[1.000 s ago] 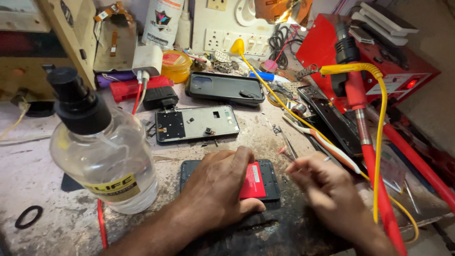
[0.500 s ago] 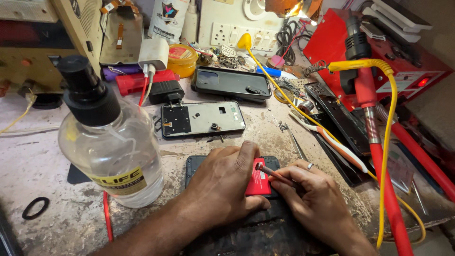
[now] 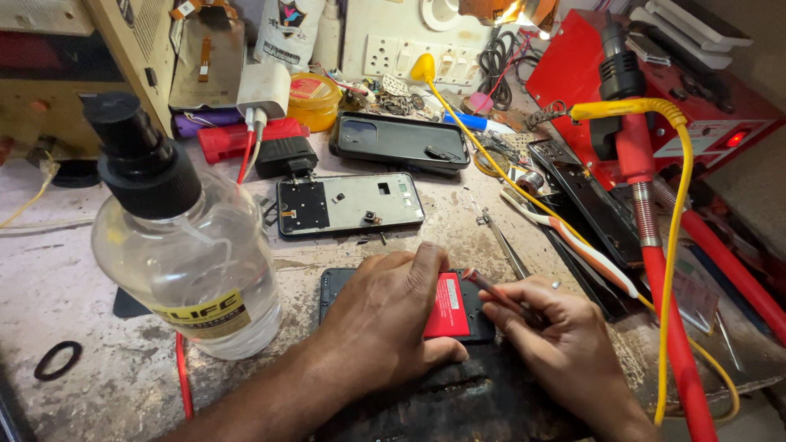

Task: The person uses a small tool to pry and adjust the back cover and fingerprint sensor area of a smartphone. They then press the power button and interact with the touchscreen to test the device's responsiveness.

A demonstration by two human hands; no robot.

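— While our left hand [image 3: 385,323] lies flat over the opened phone [image 3: 471,327], what's it doing, gripping?
— No, fingers spread and pressing down, thumb along the lower edge. We see the phone at the front middle of the workbench [image 3: 74,286], on a dark mat [image 3: 458,401], red battery [image 3: 448,305] showing between our two hands.
— Right hand [image 3: 565,344]?
— Fingers pinched around a thin dark tool [image 3: 499,295], tip right at the battery's upper right corner. Touching or just off it, we can't tell.
— Stuff around?
— Clear bottle [image 3: 184,262] with black pump cap, just left of our left forearm. Behind the phone, a bare phone frame [image 3: 350,203] lying flat, and farther back a black phone case [image 3: 399,141]. Tweezers [image 3: 501,237] lie just beyond our right hand. Toothbrush [image 3: 573,245] to the right of those. Red hot-air handle [image 3: 634,155] with a yellow cable [image 3: 675,245] looping down the right side.
— Small bits?
— Black rubber ring [image 3: 57,360] at far left, well apart from everything.
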